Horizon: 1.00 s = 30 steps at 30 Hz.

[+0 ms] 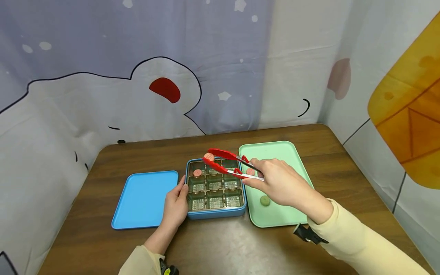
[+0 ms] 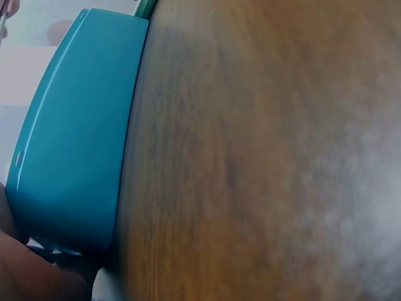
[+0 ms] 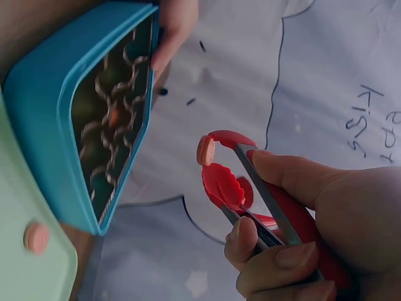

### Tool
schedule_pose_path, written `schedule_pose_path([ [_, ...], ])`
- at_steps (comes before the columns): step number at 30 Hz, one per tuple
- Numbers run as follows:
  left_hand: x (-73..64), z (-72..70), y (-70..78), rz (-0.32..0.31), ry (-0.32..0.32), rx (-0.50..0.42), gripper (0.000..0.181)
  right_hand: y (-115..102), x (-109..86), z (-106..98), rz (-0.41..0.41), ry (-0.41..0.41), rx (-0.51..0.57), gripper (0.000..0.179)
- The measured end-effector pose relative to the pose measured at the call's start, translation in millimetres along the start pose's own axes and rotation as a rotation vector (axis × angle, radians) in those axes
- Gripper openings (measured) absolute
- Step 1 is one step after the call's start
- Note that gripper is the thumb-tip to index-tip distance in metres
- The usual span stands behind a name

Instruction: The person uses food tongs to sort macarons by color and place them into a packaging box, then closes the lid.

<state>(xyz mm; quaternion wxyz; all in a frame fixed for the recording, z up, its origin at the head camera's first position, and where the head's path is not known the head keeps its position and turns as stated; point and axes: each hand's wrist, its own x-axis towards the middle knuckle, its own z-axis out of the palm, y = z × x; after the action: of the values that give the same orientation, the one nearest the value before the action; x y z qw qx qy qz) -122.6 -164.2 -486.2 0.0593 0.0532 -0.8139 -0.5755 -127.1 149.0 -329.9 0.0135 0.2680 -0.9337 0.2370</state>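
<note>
A pink disc (image 1: 209, 156) is gripped between the red tips of a pair of tongs (image 1: 216, 166), held up over the far-left part of the blue tin (image 1: 216, 214) and apart from its compartments. The tips are drawn together only as far as the disc allows. The right hand (image 1: 280, 179), above the tin's right side and beyond, curls its fingers and thumb round the tongs' arms. The left hand (image 1: 176, 206) lies at the tin's left wall, its fingers fairly straight against the outside and not plainly wrapped round anything.

Inside the tin is a grid of nine compartments; a second pink disc (image 1: 197, 173) sits at the far-left one, though whether flat on its floor I cannot tell. Just right of the tin, a green tray (image 1: 275, 215) bears another pink disc (image 1: 250, 172) and a green disc (image 1: 265, 200). Left of the tin lies a flat blue lid (image 1: 144, 200), all on the wooden table (image 1: 220, 244); a printed cloth (image 1: 233, 76) hangs behind the tin.

The step in hand looks like transferring discs from tray to tin. The next move probably calls for lining the tips up over one compartment, lowering, then easing the squeeze, while the left hand steadies the tin.
</note>
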Motion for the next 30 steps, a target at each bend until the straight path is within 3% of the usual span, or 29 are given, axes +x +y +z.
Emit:
schedule_pose_path([
  [12,0.2,0.1,-0.3,-0.006,-0.002,0.009,0.045,-16.8,10.3,43.4,0.021,-0.118,-0.045,0.029],
  [17,0.3,0.6,0.6,0.002,0.005,0.024,0.045,-18.0,8.6,54.1,0.019,-0.113,-0.081,0.034],
  [23,0.2,1.8,1.5,0.01,0.0,0.02,0.045,-15.3,4.9,50.5,0.01,-0.089,-0.076,0.035],
  [30,0.7,1.9,0.0,-0.007,-0.004,0.004,0.046,-5.6,3.4,32.3,0.009,-0.044,-0.039,0.034],
])
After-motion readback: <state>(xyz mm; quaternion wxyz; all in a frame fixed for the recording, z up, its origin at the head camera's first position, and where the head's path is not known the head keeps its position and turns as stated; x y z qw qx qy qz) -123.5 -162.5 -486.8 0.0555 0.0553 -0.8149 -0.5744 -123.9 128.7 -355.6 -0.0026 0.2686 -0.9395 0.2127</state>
